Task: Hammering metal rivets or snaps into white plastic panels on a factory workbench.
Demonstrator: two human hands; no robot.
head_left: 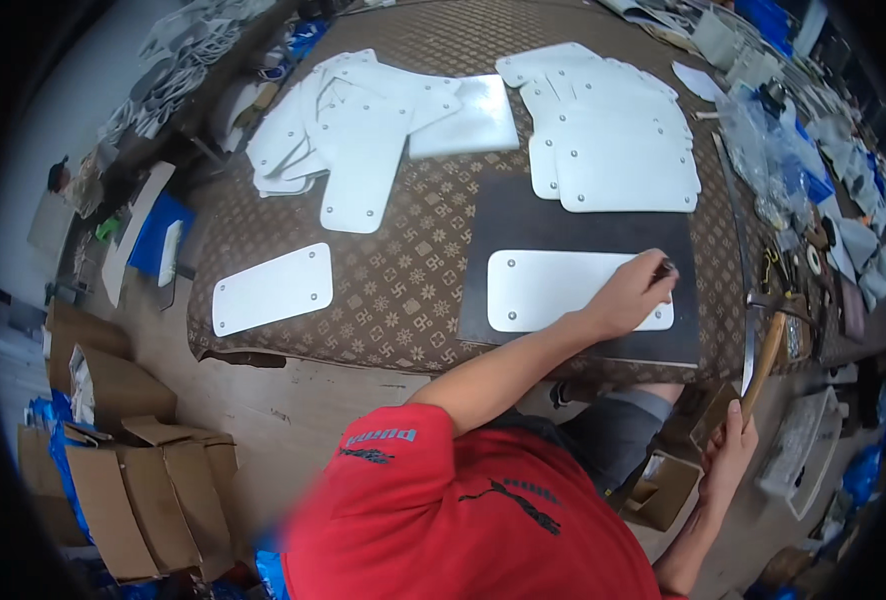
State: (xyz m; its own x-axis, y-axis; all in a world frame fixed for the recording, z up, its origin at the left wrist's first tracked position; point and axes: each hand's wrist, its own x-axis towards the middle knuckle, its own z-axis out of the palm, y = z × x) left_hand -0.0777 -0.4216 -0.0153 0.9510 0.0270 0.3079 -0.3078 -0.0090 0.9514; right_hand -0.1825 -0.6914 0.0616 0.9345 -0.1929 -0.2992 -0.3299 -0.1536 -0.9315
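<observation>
A white rounded panel (553, 285) with metal snaps at its corners lies on a dark square board (573, 220) on the table. My left hand (628, 292) is closed over the panel's right end. Its fingers pinch a short dark tool (667, 268) near the upper right corner; its tip and the snap beneath are hidden. Off the table's front right side, my right hand (731, 445) grips the wooden handle of a hammer (766, 360), whose head points up beside the board. A similar white panel (273, 290) lies apart on the left.
Two overlapping piles of white panels, a left pile (363, 140) and a right pile (628, 155), lie farther back on the patterned tablecloth (403, 285). Plastic bags (763, 150) and hand tools (778, 270) crowd the right side. Cardboard boxes (153, 490) stand on the floor at left.
</observation>
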